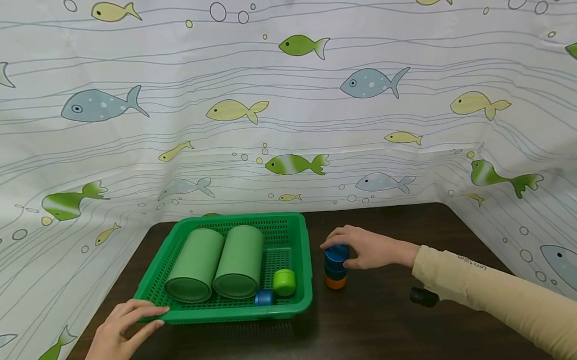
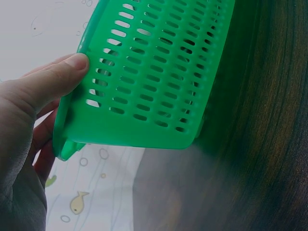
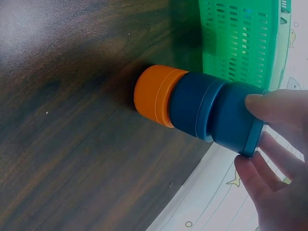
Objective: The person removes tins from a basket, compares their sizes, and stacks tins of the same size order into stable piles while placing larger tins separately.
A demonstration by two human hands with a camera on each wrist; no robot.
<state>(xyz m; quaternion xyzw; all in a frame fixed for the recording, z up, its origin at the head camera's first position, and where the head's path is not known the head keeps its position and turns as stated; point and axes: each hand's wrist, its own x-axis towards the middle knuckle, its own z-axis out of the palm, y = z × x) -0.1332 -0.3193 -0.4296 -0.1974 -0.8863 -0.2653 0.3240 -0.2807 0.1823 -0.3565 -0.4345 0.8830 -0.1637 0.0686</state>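
Observation:
Beside the basket, a stack of small round containers stands on the table: an orange one (image 1: 335, 281) at the bottom, a dark blue one (image 3: 195, 103) in the middle and a blue one (image 3: 236, 115) on top. My right hand (image 1: 367, 246) grips the topmost blue container between thumb and fingers, and it sits on the one below. At the front left corner of the green plastic basket (image 1: 212, 314), my left hand (image 1: 117, 336) holds the rim, its thumb (image 2: 72, 70) against the outer wall. Part of those fingers is hidden behind the rim in the left wrist view.
Inside the basket lie two large pale green cylinders (image 1: 201, 255), with a lime green container (image 1: 284, 282) and a small blue container (image 1: 264, 297) to their right. Fish-patterned white sheeting (image 1: 285, 120) surrounds the dark wooden table (image 1: 394, 332).

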